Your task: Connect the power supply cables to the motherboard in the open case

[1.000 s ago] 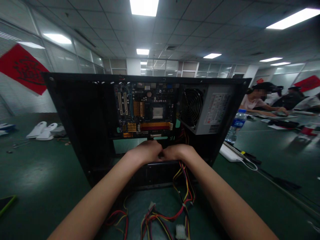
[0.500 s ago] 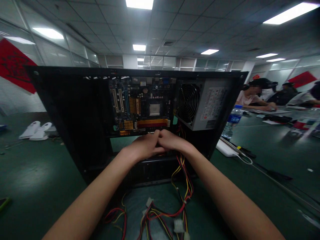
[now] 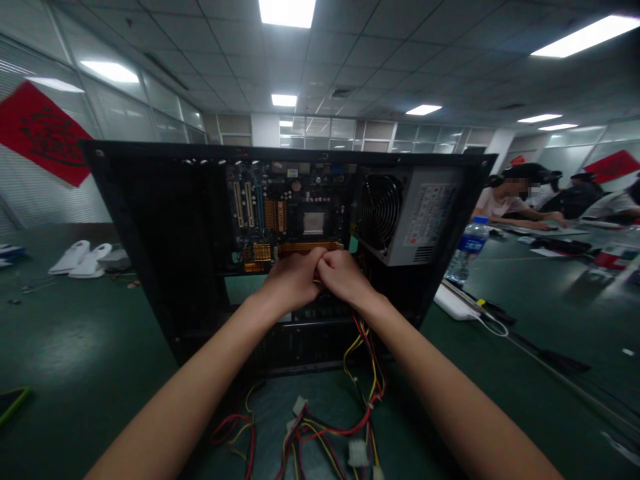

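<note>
An open black computer case [image 3: 165, 220] stands on the green table, with a motherboard [image 3: 295, 217] and a grey power supply [image 3: 425, 213] inside. My left hand [image 3: 294, 283] and my right hand [image 3: 345, 275] meet in front of the motherboard's lower edge, just below the memory slots [image 3: 305, 248]. Both have curled fingers pressed together, and the thumbs nearly touch. A bit of yellow shows between them; whatever they grip is hidden. Red, yellow and black power cables [image 3: 373, 373] run down past my right wrist onto the table, ending in white connectors [image 3: 357, 453].
On the right are a water bottle [image 3: 470, 250], a white power strip [image 3: 455, 300] and its cord. White slippers [image 3: 80, 259] lie at the left, and a green-edged object [image 3: 15, 403] lies nearer. Another person [image 3: 515, 200] sits across the table.
Both hands have risen slightly towards the memory slots, still held together. The view has tilted and shifted a little; the loose cables lie much as before.
</note>
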{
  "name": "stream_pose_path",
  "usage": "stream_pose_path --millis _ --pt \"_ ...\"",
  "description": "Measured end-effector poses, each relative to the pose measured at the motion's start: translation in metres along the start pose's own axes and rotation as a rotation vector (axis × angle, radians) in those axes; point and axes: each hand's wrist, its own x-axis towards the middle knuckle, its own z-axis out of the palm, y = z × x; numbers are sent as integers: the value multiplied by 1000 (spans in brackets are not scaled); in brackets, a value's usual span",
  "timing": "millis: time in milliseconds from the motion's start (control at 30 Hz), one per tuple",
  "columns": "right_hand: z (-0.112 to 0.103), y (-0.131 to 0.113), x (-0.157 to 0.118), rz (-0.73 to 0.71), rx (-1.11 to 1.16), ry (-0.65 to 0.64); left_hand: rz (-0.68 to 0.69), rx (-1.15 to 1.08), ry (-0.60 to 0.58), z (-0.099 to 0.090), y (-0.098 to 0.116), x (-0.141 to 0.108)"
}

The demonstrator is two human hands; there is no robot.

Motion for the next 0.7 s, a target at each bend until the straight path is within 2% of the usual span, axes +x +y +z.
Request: stream_pose_path --millis 100,167,300,533,633,700 --pt "-4 -4 -6 -155 -235 6 -26 25 -19 -3 1 0" --pt "-7 -6 -8 -210 -298 -9 -36 20 -30 -6 1 0" --pt "-10 -9 -8 -197 -322 -34 -44 17 -37 -9 1 1" --pt "-6 -10 -8 -180 -415 -42 -92 10 -42 -2 -3 1" --pt "-4 -7 -5 -170 -353 23 -99 -18 -16 -2 -2 1" --pt "-4 -2 -2 -130 -198 120 -99 -51 16 -3 -2 1"
